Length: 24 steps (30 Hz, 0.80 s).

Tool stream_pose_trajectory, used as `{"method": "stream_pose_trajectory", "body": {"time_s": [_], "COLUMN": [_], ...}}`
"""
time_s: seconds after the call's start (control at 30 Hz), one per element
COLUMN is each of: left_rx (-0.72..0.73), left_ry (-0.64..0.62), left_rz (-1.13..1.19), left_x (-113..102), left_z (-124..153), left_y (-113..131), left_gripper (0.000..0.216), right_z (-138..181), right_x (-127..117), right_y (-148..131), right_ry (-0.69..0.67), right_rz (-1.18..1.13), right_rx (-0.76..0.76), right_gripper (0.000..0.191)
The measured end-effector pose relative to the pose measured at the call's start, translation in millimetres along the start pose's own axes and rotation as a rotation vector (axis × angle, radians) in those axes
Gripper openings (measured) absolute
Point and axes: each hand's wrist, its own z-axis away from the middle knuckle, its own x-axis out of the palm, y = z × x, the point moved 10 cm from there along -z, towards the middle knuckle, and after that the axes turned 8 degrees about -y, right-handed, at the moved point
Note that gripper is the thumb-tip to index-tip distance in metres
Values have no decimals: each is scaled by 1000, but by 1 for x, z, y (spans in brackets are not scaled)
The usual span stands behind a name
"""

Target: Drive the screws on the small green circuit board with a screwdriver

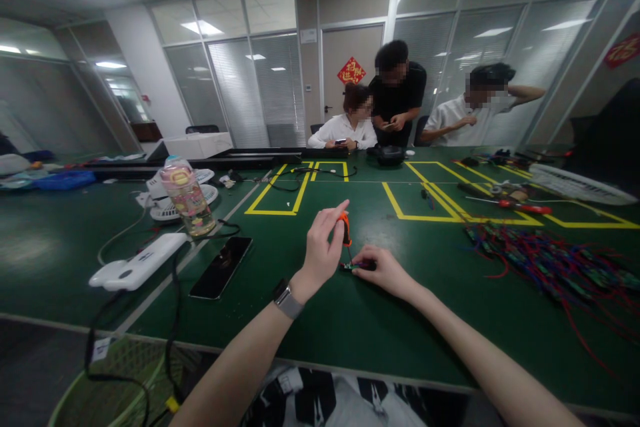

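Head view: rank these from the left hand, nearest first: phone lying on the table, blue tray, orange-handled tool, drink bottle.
From the left hand:
1. Orange-handled tool: right at the fingers.
2. Phone: flat on the table, left of the hand.
3. Drink bottle: left, beyond the phone.
4. Blue tray: far left side of the table.

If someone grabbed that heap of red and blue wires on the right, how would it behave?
The wire heap would probably flop and sag, since its thin strands curve loosely across the table. Lifting one strand would likely drag others, as they cross and overlap. The small green pieces among them might dangle or swing.
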Motion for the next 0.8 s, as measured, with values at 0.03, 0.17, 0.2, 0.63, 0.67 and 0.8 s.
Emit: {"method": "stream_pose_trajectory", "body": {"time_s": [0.03,0.17,0.2,0.63,0.67,0.8], "left_rx": [0,-12,-9,-15,-11,-3], "left_ry": [1,43,35,-25,-20,30], "left_rz": [1,-41,-38,3,5,-34], "left_x": [0,-3,-2,4,4,0], "left_z": [0,1,1,0,0,1], "left_y": [0,0,0,0,0,0], "left_gripper": [32,26,28,37,37,32], "right_z": [0,1,1,2,2,2], "right_x": [0,0,0,-1,-1,0], "right_y": [0,-1,-1,-3,-3,0], "right_ry": [-2,-11,-13,-10,-8,0], "right_rz": [-2,-15,-18,-6,-10,-26], "right_rx": [1,11,14,15,15,23], "right_gripper": [12,12,13,12,12,15]}}
